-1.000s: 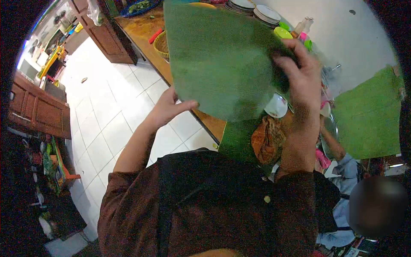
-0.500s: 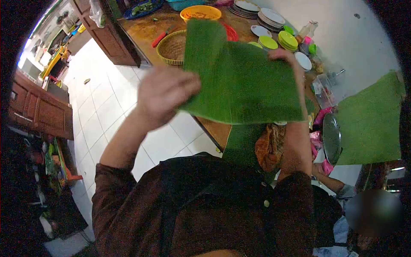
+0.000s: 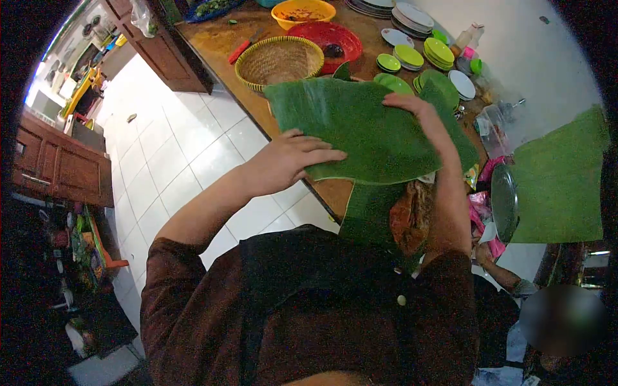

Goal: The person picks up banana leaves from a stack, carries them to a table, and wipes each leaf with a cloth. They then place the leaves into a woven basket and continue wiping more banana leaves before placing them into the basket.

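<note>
A large green banana leaf piece lies roughly level over the near edge of the wooden table. My left hand rests on its lower left edge, fingers stretched out and spread on the leaf. On the right side of the leaf, my right hand lies with its fingers extended over the surface. More leaf shows beneath and to the right of this piece. A brown, crumpled item sits below it, beside my right forearm. Just behind the leaf are a woven basket and a red tray.
A yellow bowl, a red-handled knife, green dishes and white plates stand farther back. At right are a round dark pan, another leaf and another person's arm.
The leaf has come down from its raised, partly upright position to lie flatter, uncovering the basket and red tray. My left hand has moved right and down and its fingers have spread.
</note>
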A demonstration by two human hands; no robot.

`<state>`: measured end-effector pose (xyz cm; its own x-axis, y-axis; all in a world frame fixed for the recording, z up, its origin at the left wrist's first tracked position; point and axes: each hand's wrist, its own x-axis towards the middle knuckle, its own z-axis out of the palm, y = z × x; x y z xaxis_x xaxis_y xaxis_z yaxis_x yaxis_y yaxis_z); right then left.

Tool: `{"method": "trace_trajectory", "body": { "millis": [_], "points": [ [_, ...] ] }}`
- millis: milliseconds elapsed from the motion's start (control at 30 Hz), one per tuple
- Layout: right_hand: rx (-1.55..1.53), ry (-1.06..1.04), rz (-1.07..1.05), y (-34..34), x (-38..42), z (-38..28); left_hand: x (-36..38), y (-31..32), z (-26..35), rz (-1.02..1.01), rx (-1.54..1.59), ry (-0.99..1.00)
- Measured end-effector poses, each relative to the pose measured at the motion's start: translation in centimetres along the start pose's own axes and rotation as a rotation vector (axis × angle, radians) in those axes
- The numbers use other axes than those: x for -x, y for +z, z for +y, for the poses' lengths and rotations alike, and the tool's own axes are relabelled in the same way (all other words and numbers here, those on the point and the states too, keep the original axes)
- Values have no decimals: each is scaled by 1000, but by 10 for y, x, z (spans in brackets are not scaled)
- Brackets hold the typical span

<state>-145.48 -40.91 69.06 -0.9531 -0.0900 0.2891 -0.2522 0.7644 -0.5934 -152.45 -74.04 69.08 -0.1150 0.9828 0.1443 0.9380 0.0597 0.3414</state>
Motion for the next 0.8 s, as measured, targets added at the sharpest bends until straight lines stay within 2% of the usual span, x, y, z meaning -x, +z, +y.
{"method": "trace_trajectory", "body": {
  "millis": [167, 233, 267, 333, 367, 433, 567, 667, 733, 767, 800],
  "points": [
    [-169, 86, -52, -1, -24, 13, -22, 18, -17, -19, 83, -44],
    [30, -50, -174, 10, -36, 33, -31, 24, -27, -22, 220, -28],
    [27, -47, -171, 13, -41, 39, -34, 20, -26, -27, 220, -26],
    [212, -172, -235, 17, -50, 49, -40, 10, -22, -251, 265, -188],
    [207, -167, -232, 18, -56, 44, -42, 7, -20, -259, 266, -187],
    [542, -320, -406, 19, -70, 34, -45, 3, -16, -291, 126, -230],
    [518, -224, -428, 26, -82, 33, -57, 17, -23, -232, 68, -201],
    [535, -185, -532, 38, -83, 41, -68, 18, -29, -364, 41, -249],
    [287, -201, -701, 34, -89, 41, -75, 18, -36, -511, -11, -267],
    [291, -200, -696, 28, -91, 36, -73, 15, -35, -510, -16, -264],
    [134, -175, -626, 17, -93, 32, -67, 12, -34, -470, 7, -255]
  ]
}}
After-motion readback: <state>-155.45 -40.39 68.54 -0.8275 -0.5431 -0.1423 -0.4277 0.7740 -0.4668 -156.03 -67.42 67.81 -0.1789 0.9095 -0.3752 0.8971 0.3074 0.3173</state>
